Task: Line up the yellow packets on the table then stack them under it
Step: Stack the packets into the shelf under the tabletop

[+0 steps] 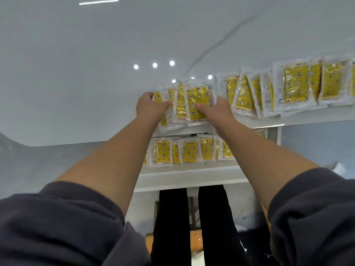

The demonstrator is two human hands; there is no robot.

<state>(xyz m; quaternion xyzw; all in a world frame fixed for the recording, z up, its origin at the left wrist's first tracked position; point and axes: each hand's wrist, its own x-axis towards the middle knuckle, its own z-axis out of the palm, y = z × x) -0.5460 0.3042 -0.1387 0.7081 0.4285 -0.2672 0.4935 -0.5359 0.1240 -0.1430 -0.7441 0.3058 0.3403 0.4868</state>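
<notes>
I look down on a glossy white table top (76, 73) with a thin grey vein running across it. Round ceiling lights and one long strip light are mirrored in its shine. To the left and right of the table the floor shows pale grey.

At the near edge of the table lies a fanned bunch of yellow packets in clear plastic wrap (196, 96), overlapping one another. My left hand (148, 106) grips the bunch's left side, thumb on top and fingers curled over the edge. My right hand (217, 108) grips its right side, thumb pressed on the front packet; the other fingers are hidden behind the bunch.

To the right, a long overlapping row of the same packets (292, 85) runs along the table edge to the frame's border.

Under the table a white shelf (192, 173) carries more yellow packets (188, 150), lying side by side and partly overlapped; my right forearm covers some of them. Dark grey sleeves (57, 217) pushed up the arms fill the lower corners, and black trouser legs (172, 217) stand below the shelf.
</notes>
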